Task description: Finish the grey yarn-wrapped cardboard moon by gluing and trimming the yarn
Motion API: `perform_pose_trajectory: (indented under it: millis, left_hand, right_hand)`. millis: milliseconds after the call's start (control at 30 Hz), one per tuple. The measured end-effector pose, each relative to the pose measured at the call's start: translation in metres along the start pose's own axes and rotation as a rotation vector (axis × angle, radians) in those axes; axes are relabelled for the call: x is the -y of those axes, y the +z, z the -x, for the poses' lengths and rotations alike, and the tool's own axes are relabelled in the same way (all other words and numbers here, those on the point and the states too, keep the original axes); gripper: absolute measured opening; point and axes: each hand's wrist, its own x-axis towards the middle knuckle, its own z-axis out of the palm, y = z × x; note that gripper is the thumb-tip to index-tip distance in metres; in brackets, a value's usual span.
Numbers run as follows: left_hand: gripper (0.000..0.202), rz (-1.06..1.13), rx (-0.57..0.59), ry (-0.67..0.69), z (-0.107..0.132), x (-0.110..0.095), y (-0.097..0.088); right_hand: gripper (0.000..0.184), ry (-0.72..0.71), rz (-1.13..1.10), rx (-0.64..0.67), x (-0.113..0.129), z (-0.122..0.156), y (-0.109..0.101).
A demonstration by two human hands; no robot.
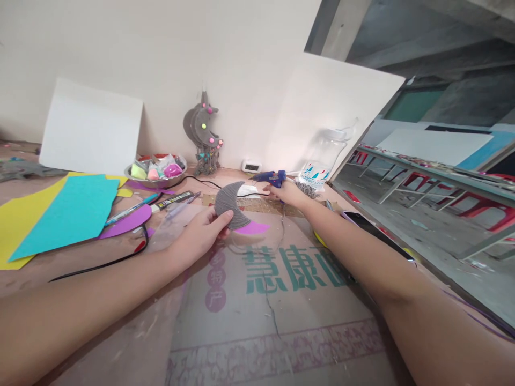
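Note:
My left hand (pixel 211 224) pinches a crescent moon (pixel 231 206) with the thumb on top. Most of the crescent is wrapped in grey yarn, while its lower right tip shows bare purple. Farther right, my right hand (pixel 285 192) is closed on a blue hot glue gun (pixel 271 177), whose nozzle points left; its handle is largely hidden by the hand. Under the nozzle lies a small white piece (pixel 248 191), crossed by a black cord. A loose grey yarn strand runs down the plastic sheet (pixel 225 332) below my hands.
Yellow and turquoise sheets (pixel 72 214), pens and a metal bowl (pixel 155 179) of coloured clay packs occupy the left. A grey moon ornament (pixel 204 134) leans on the wall beside a small digital clock (pixel 251 166). At right are a clear plastic jar (pixel 324 158) and a phone (pixel 378 236).

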Motion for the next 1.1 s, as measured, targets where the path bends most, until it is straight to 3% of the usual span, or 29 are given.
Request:
perform_pose_trajectory:
  millis: [100, 233, 367, 467, 700, 867, 1100]
  left_hand:
    - [0.034, -0.037, 0.009, 0.006, -0.001, 0.000, 0.000]
    - [0.031, 0.016, 0.042, 0.045, -0.004, 0.003, -0.001]
    - [0.028, -0.004, 0.050, 0.043, -0.003, 0.002, -0.001]
    - [0.031, -0.087, 0.042, 0.082, -0.002, 0.000, -0.002]
    - [0.016, -0.123, -0.020, 0.159, -0.006, -0.003, -0.002]
    - [0.034, -0.229, -0.039, 0.194, -0.003, -0.002, -0.004]
    - [0.030, -0.113, -0.028, 0.170, -0.007, 0.004, -0.006]
  right_hand:
    - [0.032, -0.019, -0.080, -0.027, 0.009, 0.017, -0.013]
    - [0.032, -0.091, -0.160, -0.083, 0.021, 0.067, -0.024]
    - [0.032, -0.147, -0.101, -0.129, 0.025, 0.126, -0.020]
    - [0.033, -0.190, -0.131, -0.082, 0.029, 0.152, -0.013]
    - [0.020, -0.194, -0.232, 0.119, 0.042, 0.159, 0.002]
    - [0.022, -0.205, -0.139, 0.066, 0.044, 0.160, 0.004]
    - [0.027, -0.211, -0.092, 0.078, 0.040, 0.158, 0.002]
